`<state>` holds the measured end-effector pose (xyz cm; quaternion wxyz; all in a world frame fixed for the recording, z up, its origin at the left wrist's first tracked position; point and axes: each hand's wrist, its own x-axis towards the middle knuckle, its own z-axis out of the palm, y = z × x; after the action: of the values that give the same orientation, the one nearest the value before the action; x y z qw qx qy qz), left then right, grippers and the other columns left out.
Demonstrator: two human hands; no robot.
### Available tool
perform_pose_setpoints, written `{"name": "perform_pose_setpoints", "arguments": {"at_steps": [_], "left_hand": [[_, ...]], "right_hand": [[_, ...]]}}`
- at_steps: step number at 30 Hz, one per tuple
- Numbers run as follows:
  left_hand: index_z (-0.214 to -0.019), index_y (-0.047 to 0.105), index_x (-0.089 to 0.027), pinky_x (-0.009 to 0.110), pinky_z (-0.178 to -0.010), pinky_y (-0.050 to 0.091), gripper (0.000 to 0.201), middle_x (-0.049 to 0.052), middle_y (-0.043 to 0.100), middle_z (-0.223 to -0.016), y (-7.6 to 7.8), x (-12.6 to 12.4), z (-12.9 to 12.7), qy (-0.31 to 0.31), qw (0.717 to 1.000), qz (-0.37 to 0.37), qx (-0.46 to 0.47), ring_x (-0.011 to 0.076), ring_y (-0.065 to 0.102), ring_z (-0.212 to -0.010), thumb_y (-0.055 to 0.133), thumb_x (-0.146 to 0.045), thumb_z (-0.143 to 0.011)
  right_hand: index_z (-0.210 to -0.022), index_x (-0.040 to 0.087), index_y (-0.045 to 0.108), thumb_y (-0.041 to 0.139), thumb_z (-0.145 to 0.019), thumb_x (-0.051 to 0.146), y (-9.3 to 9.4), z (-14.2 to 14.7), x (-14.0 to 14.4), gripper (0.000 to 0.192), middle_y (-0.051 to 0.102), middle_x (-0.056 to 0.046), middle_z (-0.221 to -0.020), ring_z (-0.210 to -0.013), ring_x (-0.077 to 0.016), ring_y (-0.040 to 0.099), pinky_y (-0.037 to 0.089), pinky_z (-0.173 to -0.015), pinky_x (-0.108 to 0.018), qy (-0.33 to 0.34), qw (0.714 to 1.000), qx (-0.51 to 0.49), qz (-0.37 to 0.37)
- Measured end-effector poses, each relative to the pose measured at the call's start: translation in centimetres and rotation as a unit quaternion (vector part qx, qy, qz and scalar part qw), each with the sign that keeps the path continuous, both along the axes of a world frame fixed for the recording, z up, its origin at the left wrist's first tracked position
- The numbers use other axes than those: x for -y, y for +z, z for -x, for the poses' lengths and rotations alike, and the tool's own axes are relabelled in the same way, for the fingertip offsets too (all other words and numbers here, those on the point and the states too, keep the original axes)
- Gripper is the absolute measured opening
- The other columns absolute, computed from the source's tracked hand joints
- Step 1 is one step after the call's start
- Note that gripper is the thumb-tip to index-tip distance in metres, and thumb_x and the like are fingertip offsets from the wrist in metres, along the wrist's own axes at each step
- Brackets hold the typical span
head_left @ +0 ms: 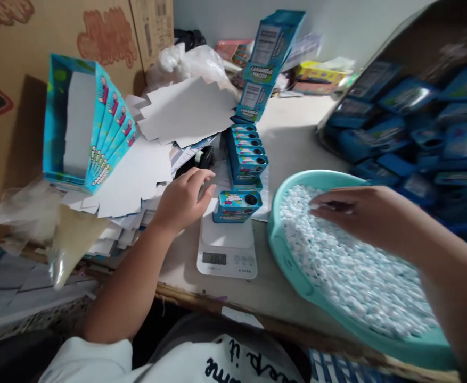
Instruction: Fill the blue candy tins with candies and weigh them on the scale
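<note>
Left hand (183,199) rests w/ fingers loosely curled, gripping nothing, fingertips touching the side of a small blue printed cardboard box (236,206), likely steadying it. Box sits on a white digital kitchen scale (227,247), round hole facing up, prob. so contents get weighed. Right hand (355,213) hovers flat, fingers together, over small white candies (349,266) filling a teal plastic basin (287,260); can't tell if it holds any. More matching boxes (247,151) stacked just behind the scale, within reach.
</note>
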<state>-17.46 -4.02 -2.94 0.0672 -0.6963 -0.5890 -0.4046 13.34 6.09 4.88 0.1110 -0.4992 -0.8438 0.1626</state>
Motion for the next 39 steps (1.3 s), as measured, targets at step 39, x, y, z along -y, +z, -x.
{"name": "perform_pose_setpoints", "arguments": {"at_steps": [39], "left_hand": [[-0.106,0.062,-0.017,0.032,-0.075,0.056,0.018,0.006,0.073,-0.095,0.6,0.0,-0.6,-0.109,0.989,-0.096,-0.038,0.0183,0.070,-0.087,0.049,-0.029,-0.106]], "right_hand": [[-0.090,0.017,0.082,0.090,-0.062,0.048,-0.5,9.2,1.2,0.043,0.074,-0.005,-0.075,-0.067,-0.0144,0.064,0.051,-0.061,-0.028,0.075,0.907,-0.313,0.272]]}}
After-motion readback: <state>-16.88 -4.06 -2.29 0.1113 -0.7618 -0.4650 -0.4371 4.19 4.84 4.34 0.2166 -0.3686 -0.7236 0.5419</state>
